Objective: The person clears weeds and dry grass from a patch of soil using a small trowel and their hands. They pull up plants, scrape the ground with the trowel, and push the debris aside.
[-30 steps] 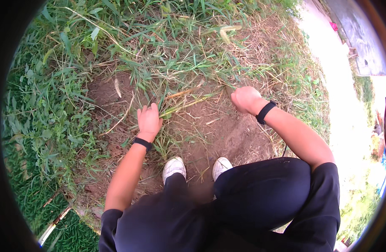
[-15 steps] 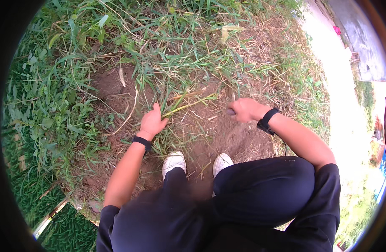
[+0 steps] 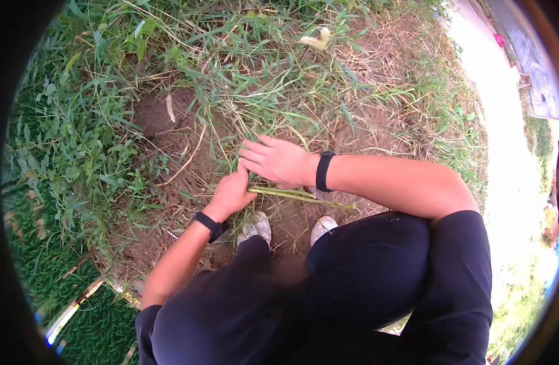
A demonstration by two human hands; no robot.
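Observation:
My left hand (image 3: 232, 191) is closed around a few yellow-green grass stalks (image 3: 285, 194), whose thick ends stick out to the right above my shoes. From the right, my right hand (image 3: 278, 161) reaches across with its back up. Its fingers are stretched out and slightly apart, touching or just over the fingertips of my left hand. The underside of the right palm is hidden, so I cannot see whether anything lies beneath it. Loose green grass (image 3: 255, 103) spreads just beyond both hands.
Brown bare soil (image 3: 170, 143) and dry straw (image 3: 377, 73) lie among the weeds. My white shoes (image 3: 323, 230) stand close below the hands. Leafy weeds (image 3: 66, 134) grow thick on the left; a bright pale strip (image 3: 501, 158) runs along the right.
My right hand has swung left to meet my left hand; the dark-ended handle it gripped earlier is no longer visible. The left hand moved slightly nearer, and the stalks now point right.

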